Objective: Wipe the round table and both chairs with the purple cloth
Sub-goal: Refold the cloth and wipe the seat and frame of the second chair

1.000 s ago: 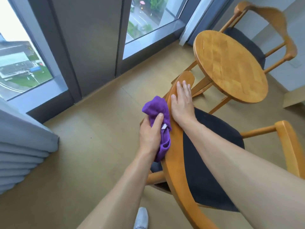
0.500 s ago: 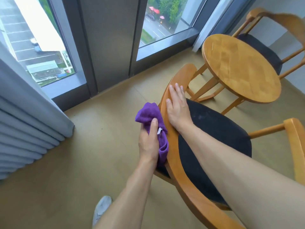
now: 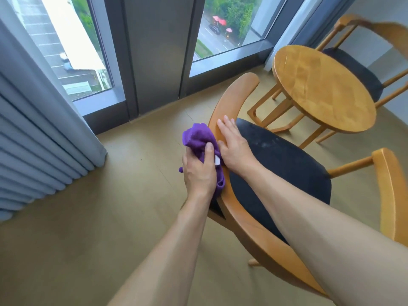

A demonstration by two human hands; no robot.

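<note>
Left hand [image 3: 199, 171] grips the bunched purple cloth [image 3: 198, 140], fingers curled round it, pressing it against the outer side of the near chair [image 3: 249, 230] back rail. Right hand [image 3: 234, 146] lies flat on the same curved rail, fingers straight and close together, just right of the cloth. Round table [image 3: 322, 89] stands far right, beyond the near chair's dark seat; second chair [image 3: 362, 71] behind it. Grey curtain [image 3: 39, 133] hangs at left, windows [image 3: 223, 29] at the far side
</note>
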